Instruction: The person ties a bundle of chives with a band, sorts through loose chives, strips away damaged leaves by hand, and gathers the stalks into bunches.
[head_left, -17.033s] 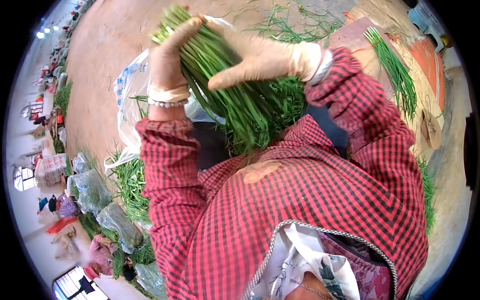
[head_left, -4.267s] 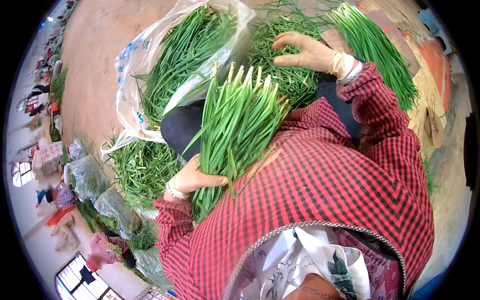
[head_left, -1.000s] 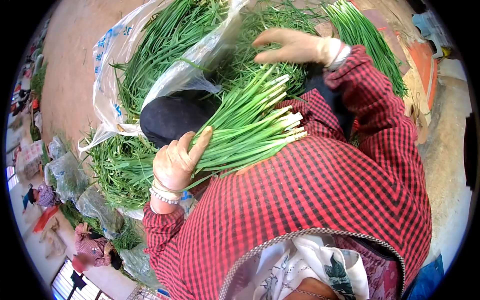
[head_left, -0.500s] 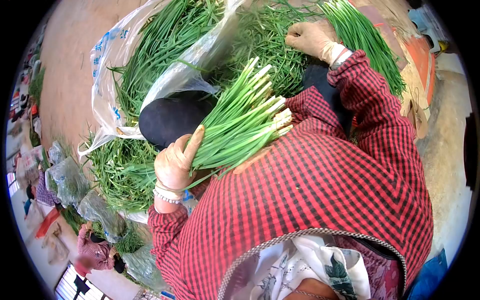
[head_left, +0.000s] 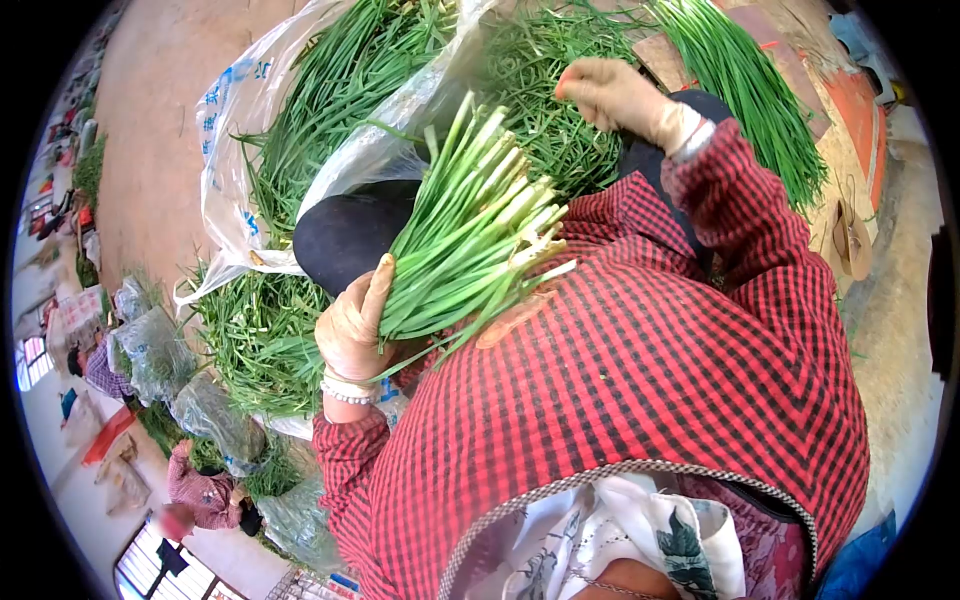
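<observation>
My left hand (head_left: 352,328), in a pale glove with a beaded bracelet at the wrist, is closed round a bunch of garlic chives (head_left: 450,235). The bunch slants over my lap, its pale cut ends fanned out toward the upper right. My right hand (head_left: 618,98), also gloved, is raised above a heap of loose green leaves (head_left: 565,150), apart from the bunch. Its fingers are curled together, with a small orange-red patch at the tip; whether that is a held thing or part of the finger, I cannot make out.
A clear plastic bag (head_left: 235,130) stuffed with chives (head_left: 340,100) lies open beyond my knee. Another pile of chives (head_left: 740,90) rests on a board at right. More leaves (head_left: 260,345) lie left. Co-workers (head_left: 205,490) sit among filled bags (head_left: 155,355) at far left.
My right hand has lifted slightly and turned, and an orange-red patch now shows at its fingertips. In my left hand, the chive bunch has tilted more upright, its ends spread differently.
</observation>
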